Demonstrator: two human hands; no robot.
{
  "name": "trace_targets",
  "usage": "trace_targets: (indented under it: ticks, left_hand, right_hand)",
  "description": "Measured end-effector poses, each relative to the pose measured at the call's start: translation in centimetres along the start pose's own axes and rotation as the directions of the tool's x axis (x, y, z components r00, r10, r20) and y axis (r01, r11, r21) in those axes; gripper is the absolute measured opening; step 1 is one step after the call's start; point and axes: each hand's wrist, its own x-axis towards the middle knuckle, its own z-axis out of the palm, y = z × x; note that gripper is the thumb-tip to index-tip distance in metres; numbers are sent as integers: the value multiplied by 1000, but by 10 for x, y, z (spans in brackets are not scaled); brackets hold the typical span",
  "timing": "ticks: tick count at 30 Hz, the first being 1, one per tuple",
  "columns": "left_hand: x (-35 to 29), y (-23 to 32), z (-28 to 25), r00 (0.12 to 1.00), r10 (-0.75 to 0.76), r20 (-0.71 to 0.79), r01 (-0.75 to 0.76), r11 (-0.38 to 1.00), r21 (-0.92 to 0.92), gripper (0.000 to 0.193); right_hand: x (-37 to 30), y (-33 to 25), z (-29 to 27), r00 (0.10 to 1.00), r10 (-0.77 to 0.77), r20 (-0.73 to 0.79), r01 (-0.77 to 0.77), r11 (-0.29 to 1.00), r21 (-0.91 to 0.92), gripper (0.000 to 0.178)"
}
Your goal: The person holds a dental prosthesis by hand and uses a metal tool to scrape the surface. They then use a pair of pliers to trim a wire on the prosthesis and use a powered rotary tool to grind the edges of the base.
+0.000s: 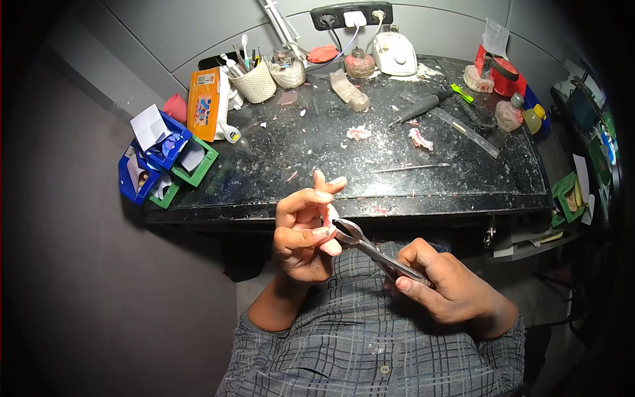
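Observation:
My left hand [301,231] is held up in front of the table's near edge, its fingers pinching a small pink-and-white denture piece [329,217]. My right hand [450,281] is wrapped around the handles of metal pliers [377,251], which slant up and left. The jaws of the pliers are parted and meet the denture piece beside my left fingertips. How firmly they touch it I cannot tell, since my fingers cover much of the piece. On the black table [297,155] beyond lie two pink-and-white pieces, one crumbly [359,133] and one curved [421,139].
A thin metal instrument [410,169], a dark handpiece [423,106], a clear ruler [466,132] and a grey block [349,91] lie on the table. A white tool basket [255,83] and jars stand behind. Blue and green bins [165,149] hang at the left corner.

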Motion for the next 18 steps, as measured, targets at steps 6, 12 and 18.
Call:
trace_targets:
  ticks: [6, 12, 18]
  left_hand:
    - [0, 3, 2, 999, -45, -10, 43, 987, -154, 34]
    - [-1, 3, -4, 999, -1, 47, 6, 995, -99, 31]
    - [1, 5, -5, 995, 57, 83, -61, 997, 48, 31]
  right_hand:
    - [-2, 4, -3, 998, 15, 67, -32, 966, 257, 23]
    - [-3, 7, -7, 990, 44, 135, -88, 937, 339, 23]
    - [-3, 3, -5, 990, 89, 110, -124, 921, 369, 22]
